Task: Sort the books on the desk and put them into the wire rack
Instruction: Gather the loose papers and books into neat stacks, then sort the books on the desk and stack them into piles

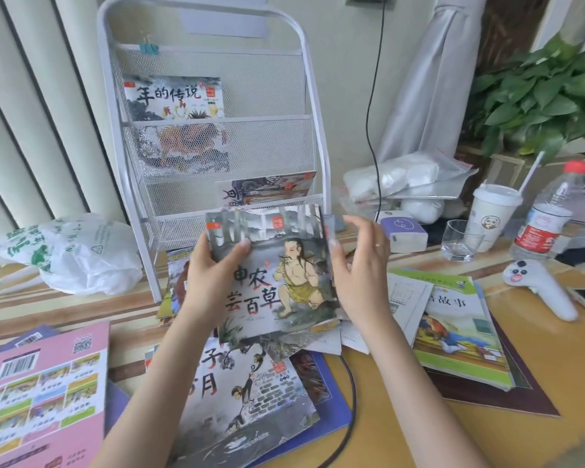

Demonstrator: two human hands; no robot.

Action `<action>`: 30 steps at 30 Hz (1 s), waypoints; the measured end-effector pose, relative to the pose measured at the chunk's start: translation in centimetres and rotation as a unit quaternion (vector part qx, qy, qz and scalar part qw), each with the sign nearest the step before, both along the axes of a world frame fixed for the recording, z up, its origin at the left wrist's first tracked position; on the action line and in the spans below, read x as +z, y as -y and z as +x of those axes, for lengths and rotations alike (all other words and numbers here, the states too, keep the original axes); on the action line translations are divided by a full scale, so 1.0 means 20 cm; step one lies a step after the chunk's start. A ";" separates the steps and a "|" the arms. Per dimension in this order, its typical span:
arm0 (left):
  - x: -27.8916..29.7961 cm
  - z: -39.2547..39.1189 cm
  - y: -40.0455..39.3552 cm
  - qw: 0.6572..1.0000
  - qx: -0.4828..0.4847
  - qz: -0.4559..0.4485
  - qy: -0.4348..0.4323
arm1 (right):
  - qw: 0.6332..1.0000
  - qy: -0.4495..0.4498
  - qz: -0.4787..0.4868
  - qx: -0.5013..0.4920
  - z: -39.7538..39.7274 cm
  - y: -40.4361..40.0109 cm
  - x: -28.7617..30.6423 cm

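My left hand [207,275] grips the left edge of a grey picture book [277,285] showing a crouching figure, held up above the desk in front of the white wire rack [217,130]. My right hand [358,265] is at the book's right edge, fingers relaxed and touching it. The rack holds one book [173,99] in its upper tier and another [267,189] lower down. Under my hands lies a grey monkey book [247,393]. A pink book [44,393] lies at the left, a green one [460,329] at the right.
A plastic bag [68,255] lies left of the rack. At the right stand a glass [460,239], a paper cup with straw [492,214], a water bottle [547,217], a plush toy [541,285] and a plant [547,89]. A black cable [352,393] crosses the desk.
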State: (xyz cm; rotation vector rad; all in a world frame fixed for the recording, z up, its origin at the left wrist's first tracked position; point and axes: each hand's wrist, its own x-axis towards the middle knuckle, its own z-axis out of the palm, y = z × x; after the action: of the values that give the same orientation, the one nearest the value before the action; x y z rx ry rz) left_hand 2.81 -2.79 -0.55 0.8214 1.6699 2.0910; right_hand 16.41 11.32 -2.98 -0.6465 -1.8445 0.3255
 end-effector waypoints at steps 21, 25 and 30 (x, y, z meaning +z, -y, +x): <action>-0.16 -0.22 0.03 0.925 -0.052 -0.375 0.029 | 0.845 -0.142 -0.506 -0.094 0.29 -0.29 -0.21; -0.15 -0.19 0.02 0.931 -0.063 -0.358 0.036 | 0.819 -0.111 -0.560 -0.057 0.29 -0.32 -0.21; -0.15 -0.18 0.01 0.932 -0.066 -0.355 0.045 | 0.834 -0.081 -0.545 0.031 0.30 -0.32 -0.19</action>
State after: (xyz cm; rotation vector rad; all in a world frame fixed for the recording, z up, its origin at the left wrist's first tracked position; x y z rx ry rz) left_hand -0.83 -3.08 -3.60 0.5595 2.0394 1.2490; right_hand 22.32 17.75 -6.73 -1.2617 -1.3836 1.4834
